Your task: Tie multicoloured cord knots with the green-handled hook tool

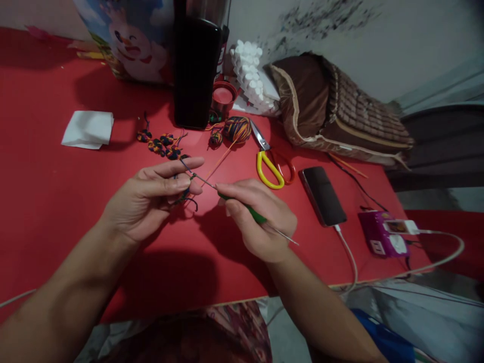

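Note:
My right hand (260,219) grips a green-handled crochet hook (249,210), its metal tip pointing left into a small knot of multicoloured yarn. My left hand (151,196) pinches that yarn piece (185,194) between thumb and fingers, index finger stretched out above it. A strand runs from the work up to a multicoloured yarn ball (237,128) further back on the red table (56,201). Several small finished crochet pieces (162,143) lie behind my left hand.
Yellow-handled scissors (269,161) and a dark phone (322,195) on a white cable lie to the right. A purple device (380,237) sits near the right edge. A white tissue (88,129), a black cylinder (195,70), a red cup (224,97) and a brown cushion (333,108) stand at the back.

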A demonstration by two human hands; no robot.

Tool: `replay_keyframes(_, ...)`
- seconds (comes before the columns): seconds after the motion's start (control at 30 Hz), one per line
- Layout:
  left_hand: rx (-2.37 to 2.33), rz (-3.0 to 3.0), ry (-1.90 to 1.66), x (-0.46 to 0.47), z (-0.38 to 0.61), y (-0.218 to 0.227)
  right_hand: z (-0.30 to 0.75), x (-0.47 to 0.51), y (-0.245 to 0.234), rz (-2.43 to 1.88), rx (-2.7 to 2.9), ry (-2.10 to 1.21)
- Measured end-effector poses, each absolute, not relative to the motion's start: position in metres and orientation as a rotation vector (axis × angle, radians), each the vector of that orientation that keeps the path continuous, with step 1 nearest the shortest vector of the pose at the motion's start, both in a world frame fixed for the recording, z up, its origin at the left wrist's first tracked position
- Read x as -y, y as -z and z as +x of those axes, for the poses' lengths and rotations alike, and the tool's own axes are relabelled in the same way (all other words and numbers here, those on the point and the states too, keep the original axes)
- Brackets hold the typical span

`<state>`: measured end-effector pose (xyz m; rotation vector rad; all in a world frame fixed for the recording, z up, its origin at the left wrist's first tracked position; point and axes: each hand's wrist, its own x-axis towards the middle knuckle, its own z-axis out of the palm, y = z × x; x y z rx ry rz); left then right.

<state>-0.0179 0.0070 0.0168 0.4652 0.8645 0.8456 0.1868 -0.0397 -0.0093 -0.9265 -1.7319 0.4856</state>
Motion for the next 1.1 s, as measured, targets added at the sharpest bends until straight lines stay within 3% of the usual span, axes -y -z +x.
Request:
replay_keyframes(0.43,-0.887,0.438,-0.791,-0.014,-0.026,-0.017,0.191,0.040,0.005,-0.863,1.711,-0.610)
replay_keyframes(0.73,-0.913,0.481,-0.711,-0.013,-0.027,-0.015,0.196,0.037,0.009,-0.841,1.518,-0.900)
replay_keyframes(0.93,-0.930,0.616,-0.840,-0.007,-0.016,-0.014,0.192,0.037,0.019,-0.852,1.213,-1.247)
replay_keyframes(1.1,-0.876,0.728,-0.905,0.003,-0.008,-0.008,0.182,0.035,0.021,-0.855,1.008,-1.331)
